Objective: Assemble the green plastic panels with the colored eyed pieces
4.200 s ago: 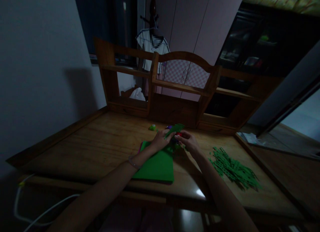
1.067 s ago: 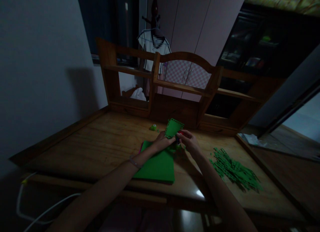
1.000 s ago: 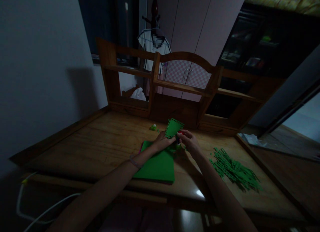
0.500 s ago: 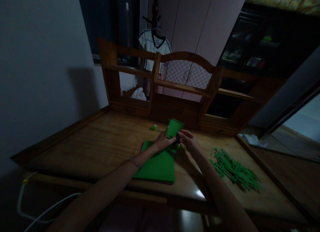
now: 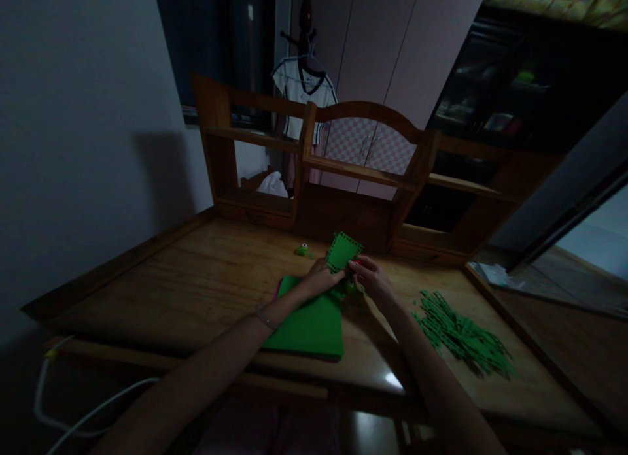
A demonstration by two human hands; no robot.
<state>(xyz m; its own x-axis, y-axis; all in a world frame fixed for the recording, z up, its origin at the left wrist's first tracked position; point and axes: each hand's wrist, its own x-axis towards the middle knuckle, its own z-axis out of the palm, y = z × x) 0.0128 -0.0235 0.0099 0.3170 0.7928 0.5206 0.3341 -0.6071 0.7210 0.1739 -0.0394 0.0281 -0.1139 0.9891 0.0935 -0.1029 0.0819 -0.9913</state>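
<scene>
1. A pale cable [image 5: 73, 421] loops below the near left edge of the long wooden desk [image 5: 196, 278].
2. A small green round-topped object [image 5: 303, 250] sits on the desk, far side, just left of the hands.
3. A stack of flat green sheets [image 5: 309, 324] lies on the desk under the left forearm, with a pink edge showing at its far left corner.
4. The left hand [image 5: 320, 278], a thin bracelet on its wrist, is closed on the lower left edge of a small green card with dark punched holes along its border [image 5: 344, 251]. The card stands tilted above the desk, between the two hands.
5. The right hand [image 5: 371, 276] is curled at the card's lower right corner, with something small and red [image 5: 357, 262] at its fingertips; the light is too dim to tell what it is or how it is gripped.
6. A loose heap of thin green perforated strips [image 5: 461, 334] lies on the desk well to the right of the hands.
7. A wooden shelf unit [image 5: 353, 170] stands along the back of the desk.
</scene>
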